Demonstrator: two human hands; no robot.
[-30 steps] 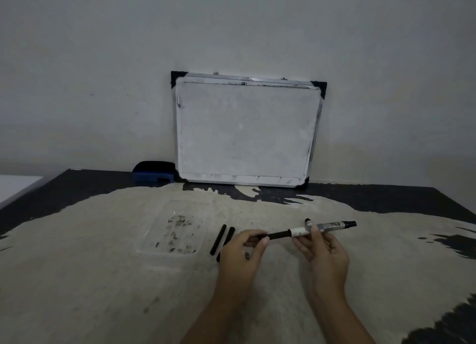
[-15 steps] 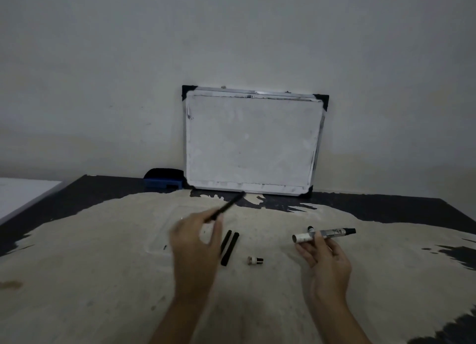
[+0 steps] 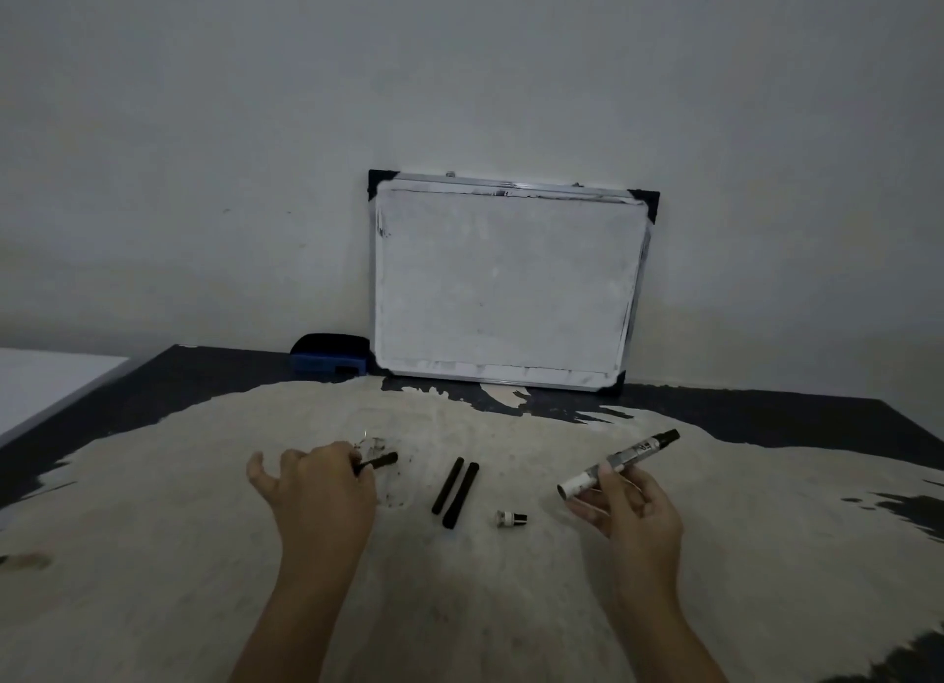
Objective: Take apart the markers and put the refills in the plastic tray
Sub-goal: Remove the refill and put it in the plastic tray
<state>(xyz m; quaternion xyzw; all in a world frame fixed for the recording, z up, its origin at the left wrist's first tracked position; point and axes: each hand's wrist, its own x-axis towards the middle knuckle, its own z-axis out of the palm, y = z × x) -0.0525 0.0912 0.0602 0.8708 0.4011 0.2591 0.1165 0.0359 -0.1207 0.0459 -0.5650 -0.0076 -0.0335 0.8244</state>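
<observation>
Down came the left hand (image 3: pixel 319 493), pinching the refill (image 3: pixel 380 461) over the tray (image 3: pixel 403 498); right hand (image 3: pixel 631 508) grips the empty marker (image 3: pixel 620 461).

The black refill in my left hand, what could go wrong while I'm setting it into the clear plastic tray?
1. The clear plastic tray is barely visible against the pale tabletop, so the black refill held by the left hand could land outside it.
2. The small white end plug lies loose and might roll off.
3. The right hand holds the grey marker barrel with its end open; ink may smear.
</observation>
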